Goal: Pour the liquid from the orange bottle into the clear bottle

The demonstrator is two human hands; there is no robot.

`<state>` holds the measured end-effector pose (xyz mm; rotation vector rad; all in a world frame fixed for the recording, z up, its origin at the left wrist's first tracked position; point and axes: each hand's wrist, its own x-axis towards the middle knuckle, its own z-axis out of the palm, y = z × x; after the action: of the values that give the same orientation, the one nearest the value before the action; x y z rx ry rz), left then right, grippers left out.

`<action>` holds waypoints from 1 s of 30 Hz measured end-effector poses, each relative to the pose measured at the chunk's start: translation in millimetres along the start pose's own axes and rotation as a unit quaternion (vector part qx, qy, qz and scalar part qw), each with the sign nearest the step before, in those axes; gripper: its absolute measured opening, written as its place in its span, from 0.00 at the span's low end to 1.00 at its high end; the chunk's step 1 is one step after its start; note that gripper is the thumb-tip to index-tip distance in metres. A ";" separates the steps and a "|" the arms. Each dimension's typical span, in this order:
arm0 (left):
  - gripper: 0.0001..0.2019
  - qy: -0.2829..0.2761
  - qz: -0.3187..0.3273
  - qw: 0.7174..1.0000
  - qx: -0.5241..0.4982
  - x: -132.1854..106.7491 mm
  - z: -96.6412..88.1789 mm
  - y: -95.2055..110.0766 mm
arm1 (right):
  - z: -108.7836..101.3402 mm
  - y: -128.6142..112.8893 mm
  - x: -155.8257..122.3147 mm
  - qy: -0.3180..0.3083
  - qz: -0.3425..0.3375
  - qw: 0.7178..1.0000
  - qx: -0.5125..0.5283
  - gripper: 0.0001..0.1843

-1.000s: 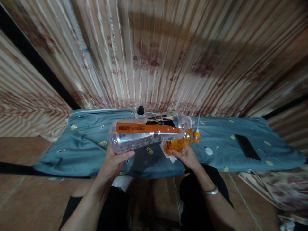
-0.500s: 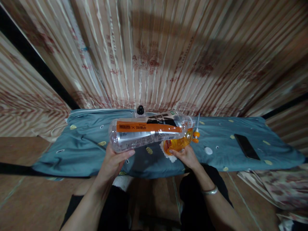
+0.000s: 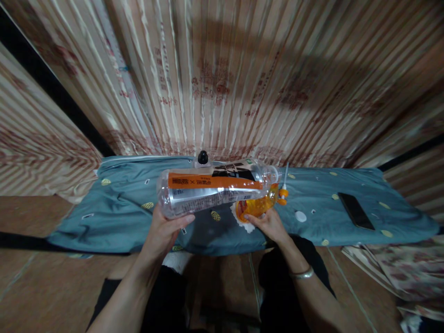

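Note:
My left hand [image 3: 163, 231] grips the base of a large clear plastic bottle [image 3: 215, 190] with an orange and black label. The bottle lies almost level, with its neck to the right over an orange transparent cup [image 3: 255, 207]. My right hand [image 3: 268, 224] has its fingers closed round the near side of the cup. The cup stands on a white doily [image 3: 243, 225] on a blue-green patterned cloth [image 3: 118, 203]. A white straw with orange beads [image 3: 284, 187] stands just right of the cup.
A black phone [image 3: 355, 211] lies on the cloth at the right. A small white disc [image 3: 300, 216] lies right of the cup. A black-capped bottle [image 3: 202, 158] stands behind the big one. Striped curtains [image 3: 222, 74] hang behind. Patterned fabric [image 3: 388, 268] lies on the floor at right.

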<state>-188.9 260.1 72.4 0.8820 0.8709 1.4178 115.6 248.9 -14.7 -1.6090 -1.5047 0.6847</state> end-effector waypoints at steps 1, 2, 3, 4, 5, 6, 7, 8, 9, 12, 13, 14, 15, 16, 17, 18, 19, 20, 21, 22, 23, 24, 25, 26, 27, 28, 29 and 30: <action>0.29 0.001 -0.001 1.000 -0.001 0.1 0.1 0.0 | 0.1 0.3 0.0 0.000 -0.001 1.000 0.002 0.27; 0.29 0.001 0.000 1.000 -0.001 0.3 0.1 0.0 | 0.2 0.7 0.1 -0.001 -0.001 1.000 0.004 0.27; 0.29 0.001 0.002 1.000 -0.001 0.6 0.2 -0.1 | 0.4 1.1 0.1 -0.002 -0.001 1.000 0.007 0.27; 0.28 0.000 0.004 1.000 0.000 0.9 0.2 -0.2 | 0.7 1.6 0.1 -0.003 -0.001 1.000 0.008 0.26; 0.28 -0.002 0.006 1.000 0.000 1.2 0.3 -0.5 | 1.0 2.3 0.1 -0.003 -0.002 1.000 0.009 0.26; 0.27 -0.004 0.009 1.000 -0.001 1.5 0.3 -0.8 | 1.4 3.0 0.1 -0.003 -0.002 1.000 0.008 0.26; 0.27 -0.003 0.014 1.000 -0.005 1.7 0.3 -1.0 | 1.7 3.9 0.2 -0.004 -0.002 1.000 0.008 0.27; 0.26 -0.002 0.017 1.000 -0.009 1.9 0.3 -1.3 | 2.0 4.7 0.2 -0.007 -0.001 1.000 0.009 0.27; 0.26 -0.001 0.019 1.000 -0.012 2.0 0.2 -1.5 | 2.3 5.4 0.2 -0.009 0.001 1.000 0.009 0.28; 0.25 0.001 0.014 1.000 -0.008 1.8 -0.3 -1.4 | 2.4 5.9 0.2 -0.009 0.004 1.000 0.011 0.30; 0.25 -0.001 0.010 1.000 -0.005 1.6 -0.6 -1.2 | 2.3 5.4 0.2 -0.006 0.003 1.000 0.011 0.30; 0.25 -0.003 0.009 1.000 -0.004 1.4 -0.8 -1.0 | 2.1 4.8 0.2 -0.004 0.002 1.000 0.011 0.30; 0.25 -0.004 0.007 1.000 -0.003 1.1 -0.9 -0.8 | 1.8 4.1 0.2 -0.004 0.001 1.000 0.012 0.30; 0.25 -0.003 0.005 1.000 -0.001 0.9 -1.1 -0.6 | 1.6 3.4 0.2 -0.005 0.000 1.000 0.014 0.31; 0.25 -0.002 0.001 1.000 0.003 0.5 -1.1 -0.3 | 1.3 2.9 0.2 -0.006 -0.001 1.000 0.015 0.31; 0.24 -0.001 -0.003 1.000 0.006 0.2 -1.1 0.0 | 1.2 2.7 0.2 -0.007 -0.001 1.000 0.015 0.31; 0.25 0.000 -0.007 1.000 0.009 -0.1 -1.1 0.2 | 1.1 2.8 0.3 -0.008 -0.002 1.000 0.015 0.31; 0.25 0.000 -0.008 1.000 0.011 -0.4 -1.0 0.5 | 1.2 3.1 0.3 -0.008 -0.003 1.000 0.014 0.30; 0.27 0.000 -0.009 1.000 0.012 -0.7 -0.8 0.7 | 1.3 3.7 0.3 -0.008 -0.003 1.000 0.014 0.30; 0.28 0.000 -0.008 1.000 0.012 -0.9 -0.7 0.9 | 1.6 4.3 0.3 -0.009 -0.002 1.000 0.014 0.30; 0.29 0.000 -0.007 1.000 0.011 -1.1 -0.5 1.1 | 1.8 4.8 0.3 -0.010 -0.002 1.000 0.016 0.29; 0.30 0.001 -0.006 1.000 0.011 -1.3 -0.4 1.3 | 2.1 5.2 0.2 -0.013 -0.003 1.000 0.018 0.29; 0.31 0.004 -0.006 1.000 0.012 -1.4 -0.2 1.4 | 2.4 5.5 0.1 -0.014 -0.005 1.000 0.021 0.28; 0.31 0.007 -0.008 1.000 0.013 -1.4 0.0 1.6 | 2.7 5.5 0.1 -0.011 -0.006 1.000 0.020 0.28; 0.31 0.010 -0.010 1.000 0.014 -1.3 0.3 1.7 | 2.9 5.5 0.0 -0.005 -0.006 1.000 0.019 0.29; 0.31 0.012 -0.012 1.000 0.015 -1.2 0.6 1.9 | 3.2 5.4 -0.1 0.001 -0.006 1.000 0.015 0.30; 0.31 0.013 -0.013 1.000 0.015 -1.1 0.8 2.0 | 3.5 5.4 -0.1 0.008 -0.005 1.000 0.013 0.31; 0.31 0.013 -0.014 1.000 0.016 -1.1 1.1 2.1 | 3.8 5.5 0.0 0.014 -0.003 1.000 0.010 0.31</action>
<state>-188.8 259.0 74.8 0.8746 0.9242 1.3969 115.4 249.8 -21.3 -1.5919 -1.4786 0.6690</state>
